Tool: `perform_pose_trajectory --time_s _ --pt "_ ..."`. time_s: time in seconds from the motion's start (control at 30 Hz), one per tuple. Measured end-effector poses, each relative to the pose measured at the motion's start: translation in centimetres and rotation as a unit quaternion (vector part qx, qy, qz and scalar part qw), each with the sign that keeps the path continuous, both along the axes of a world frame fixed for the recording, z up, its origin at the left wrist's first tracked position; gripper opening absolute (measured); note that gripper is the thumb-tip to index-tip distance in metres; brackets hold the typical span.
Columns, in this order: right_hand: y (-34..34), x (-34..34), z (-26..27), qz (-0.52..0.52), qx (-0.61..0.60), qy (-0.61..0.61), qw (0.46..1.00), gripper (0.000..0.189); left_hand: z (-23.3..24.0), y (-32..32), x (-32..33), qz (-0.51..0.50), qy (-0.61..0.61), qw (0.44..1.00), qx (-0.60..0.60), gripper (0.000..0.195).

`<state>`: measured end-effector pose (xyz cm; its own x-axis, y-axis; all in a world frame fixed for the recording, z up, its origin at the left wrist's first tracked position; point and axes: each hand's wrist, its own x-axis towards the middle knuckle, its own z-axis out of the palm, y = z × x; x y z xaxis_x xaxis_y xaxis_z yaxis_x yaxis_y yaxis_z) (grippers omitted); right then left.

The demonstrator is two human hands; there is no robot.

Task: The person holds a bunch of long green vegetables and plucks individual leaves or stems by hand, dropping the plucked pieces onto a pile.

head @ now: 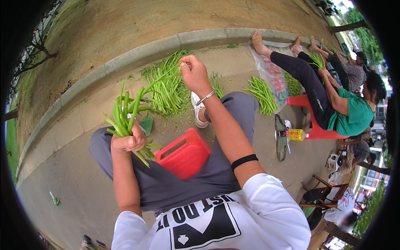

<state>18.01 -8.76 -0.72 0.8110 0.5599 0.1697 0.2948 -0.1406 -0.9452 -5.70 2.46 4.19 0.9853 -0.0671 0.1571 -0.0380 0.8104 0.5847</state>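
My left hand point(129, 139) grips a bunch of green leafy-vegetable stems point(120, 117) over my left thigh. Stretched forward, my right hand point(194, 73) pinches the thin tip of a long stem between thumb and fingers; that stem runs back to the bunch. Below and beyond my hands a heap of similar green stems point(167, 97) lies on the pavement near the kerb, with trimmed bits around it. A smaller pile of cut stems point(264, 95) lies to the right of my right knee. A white shoe point(199, 111) shows beside the heap.
A red plastic stool point(187, 156) shows between my thighs. A stone kerb point(150, 47) curves ahead, with bare soil beyond. At the right, a person in a green shirt point(350, 109) sits holding stems, near a yellow-labelled bottle point(297, 134) and a green bag point(281, 137). Other people sit farther off.
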Motion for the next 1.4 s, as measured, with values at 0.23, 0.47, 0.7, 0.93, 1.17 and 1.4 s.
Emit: perform_pose_trajectory --time_s 0.23,0.47,0.7,0.93,1.17,1.4 --pt "-2.6 2.4 1.8 -0.095 0.069 0.073 0.99 0.011 0.2 0.0 0.7 -0.02 -0.082 0.996 -0.037 0.018" --pt "-4.0 0.8 2.4 -0.009 -0.058 -0.025 0.998 0.015 -0.4 0.0 0.4 -0.021 -0.073 0.996 -0.046 0.017" --pt "-4.1 -1.1 2.1 0.063 -0.147 -0.058 0.985 0.016 -0.5 -0.1 0.6 -0.035 -0.05 0.997 -0.038 0.021" --pt "-2.1 -2.2 1.5 0.108 -0.108 0.037 0.988 0.022 -0.6 0.0 0.2 -0.034 -0.061 0.997 -0.038 0.021" --pt "0.4 -4.4 0.8 0.199 -0.016 0.26 0.945 0.04 -0.4 -0.3 0.4 -0.031 -0.055 0.997 -0.034 0.022" --pt "1.0 -5.1 1.0 0.264 0.003 0.328 0.907 0.032 -0.3 -0.3 0.2 -0.026 -0.054 0.997 -0.041 0.023"
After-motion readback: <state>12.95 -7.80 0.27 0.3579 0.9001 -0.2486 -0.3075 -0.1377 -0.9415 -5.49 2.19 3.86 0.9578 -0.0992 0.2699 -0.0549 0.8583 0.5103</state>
